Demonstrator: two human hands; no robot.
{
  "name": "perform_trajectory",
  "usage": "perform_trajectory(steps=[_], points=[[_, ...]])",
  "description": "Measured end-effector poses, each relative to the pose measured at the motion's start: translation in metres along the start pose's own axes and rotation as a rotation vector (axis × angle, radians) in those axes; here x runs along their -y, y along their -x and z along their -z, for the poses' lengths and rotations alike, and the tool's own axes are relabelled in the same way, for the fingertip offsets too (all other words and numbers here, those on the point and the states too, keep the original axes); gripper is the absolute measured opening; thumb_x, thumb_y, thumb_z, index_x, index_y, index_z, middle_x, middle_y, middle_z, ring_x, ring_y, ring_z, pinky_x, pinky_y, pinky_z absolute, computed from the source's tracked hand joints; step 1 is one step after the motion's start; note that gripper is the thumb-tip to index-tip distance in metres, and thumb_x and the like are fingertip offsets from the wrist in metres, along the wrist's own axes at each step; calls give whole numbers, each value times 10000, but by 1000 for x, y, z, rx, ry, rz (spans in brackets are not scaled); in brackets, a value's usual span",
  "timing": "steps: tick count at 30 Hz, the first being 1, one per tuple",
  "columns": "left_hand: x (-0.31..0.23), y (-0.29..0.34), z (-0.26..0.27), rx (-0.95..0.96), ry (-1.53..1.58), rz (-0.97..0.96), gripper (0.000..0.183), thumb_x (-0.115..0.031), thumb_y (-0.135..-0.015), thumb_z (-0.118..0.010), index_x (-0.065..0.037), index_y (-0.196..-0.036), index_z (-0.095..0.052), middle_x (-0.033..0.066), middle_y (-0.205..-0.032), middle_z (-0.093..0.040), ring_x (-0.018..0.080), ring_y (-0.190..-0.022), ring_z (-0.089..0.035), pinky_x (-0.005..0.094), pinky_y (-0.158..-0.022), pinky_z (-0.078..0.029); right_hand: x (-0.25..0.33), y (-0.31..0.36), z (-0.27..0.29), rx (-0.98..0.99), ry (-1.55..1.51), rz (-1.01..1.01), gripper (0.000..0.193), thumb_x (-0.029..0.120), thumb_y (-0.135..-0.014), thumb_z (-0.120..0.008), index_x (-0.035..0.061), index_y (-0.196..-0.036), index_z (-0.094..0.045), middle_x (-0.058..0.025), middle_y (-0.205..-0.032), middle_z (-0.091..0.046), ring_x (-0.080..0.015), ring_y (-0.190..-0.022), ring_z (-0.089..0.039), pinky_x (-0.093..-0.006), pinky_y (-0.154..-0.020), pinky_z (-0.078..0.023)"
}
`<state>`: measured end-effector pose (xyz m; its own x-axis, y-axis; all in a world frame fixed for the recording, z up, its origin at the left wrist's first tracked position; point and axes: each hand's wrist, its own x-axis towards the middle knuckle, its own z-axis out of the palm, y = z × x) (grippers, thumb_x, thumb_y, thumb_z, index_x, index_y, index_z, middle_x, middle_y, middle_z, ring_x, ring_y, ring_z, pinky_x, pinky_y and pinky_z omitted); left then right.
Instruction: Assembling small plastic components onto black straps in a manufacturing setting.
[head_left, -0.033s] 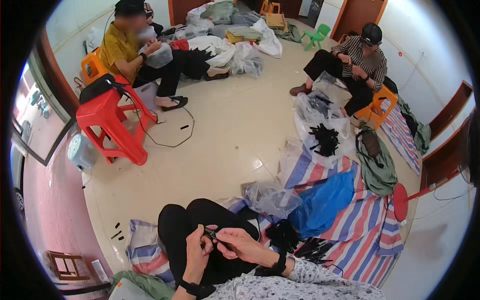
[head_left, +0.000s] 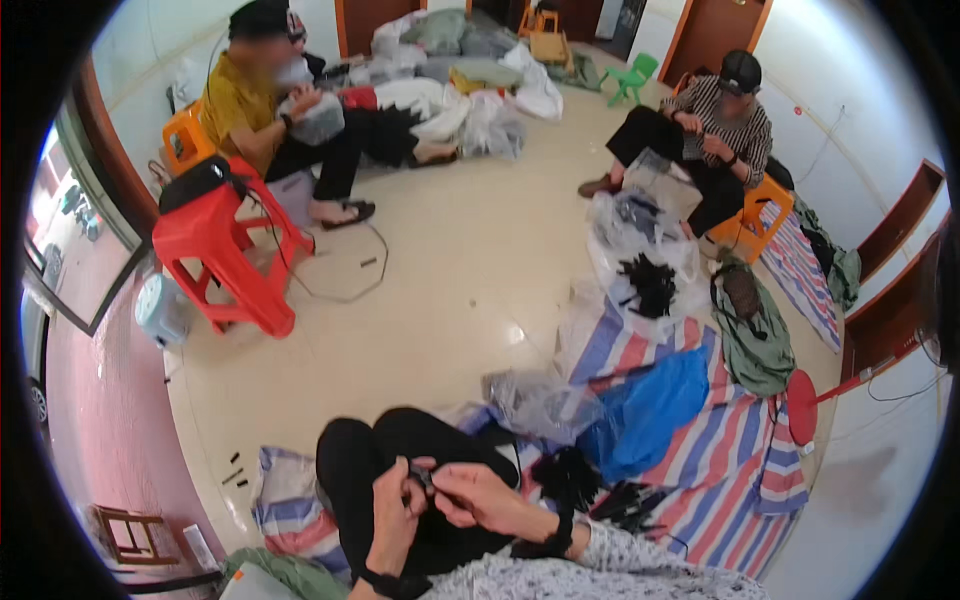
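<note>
My two hands meet over my lap, with black trousers under them. Between the fingertips is a small dark piece [head_left: 421,479], mostly covered, so its kind is hard to make out. My left hand [head_left: 392,508] is closed on it from the left side. From the right, my right hand [head_left: 482,497] pinches it with thumb and forefinger. To the right of my knees, a heap of thin black strips [head_left: 568,478] lies on the striped sheet [head_left: 715,455].
A blue plastic bag [head_left: 650,410] and a clear bag [head_left: 540,402] lie beyond my knees. Left stands a red stool [head_left: 225,245]. Two seated people work with their hands, one far left [head_left: 245,110], one far right [head_left: 725,125]. Small black pieces [head_left: 238,470] dot the tiled floor.
The picture has shifted very slightly and blurred a little. Both hands stay together around the small dark piece, with the right fingers slightly moved against it.
</note>
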<state>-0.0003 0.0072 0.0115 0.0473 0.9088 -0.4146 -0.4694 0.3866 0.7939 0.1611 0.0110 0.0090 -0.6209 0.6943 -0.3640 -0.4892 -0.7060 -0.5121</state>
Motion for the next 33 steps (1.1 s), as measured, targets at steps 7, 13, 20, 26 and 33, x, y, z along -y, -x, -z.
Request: perform_trajectory(steps=[7,13,20,26,33], points=[[4,-5,0,13,54,65,472,-334,-1006,-436,105,-1012,-610,-5,-496,-440,56,-427,-339,224,-434,-247,3,1,1,-48,-25,-36,220,230,-994,-516,27,-929,-569,-38,-649,-536,-94,-465,-407,-229,-439,-292],[7,-2,2,37,16,71,458,-376,-991,-450,48,-1015,-624,-30,-476,-414,57,-461,-399,208,-429,-253,-1,2,3,-63,-70,-59,221,243,-994,-521,31,-943,-559,-43,-648,-535,-95,-465,-416,-214,-432,-296],[2,3,1,39,37,37,438,-307,-1017,-420,83,-1014,-621,-16,-493,-437,44,-445,-368,200,-426,-243,-3,2,3,-34,-70,-45,222,242,-981,-548,27,-945,-588,-36,-660,-557,-96,-468,-452,-216,-417,-320],[1,-1,-3,-23,44,70,442,-312,-1010,-433,90,-1005,-619,-8,-503,-453,49,-421,-353,204,-422,-246,0,-1,2,-68,-41,-64,231,255,-988,-530,33,-934,-563,-44,-658,-544,-101,-470,-447,-221,-422,-315],[11,6,7,22,57,36,453,-318,-1006,-440,97,-1001,-623,3,-506,-466,50,-412,-341,215,-421,-253,-6,6,0,-51,-59,-80,208,237,-988,-530,35,-948,-561,-44,-659,-543,-96,-467,-417,-218,-434,-286]])
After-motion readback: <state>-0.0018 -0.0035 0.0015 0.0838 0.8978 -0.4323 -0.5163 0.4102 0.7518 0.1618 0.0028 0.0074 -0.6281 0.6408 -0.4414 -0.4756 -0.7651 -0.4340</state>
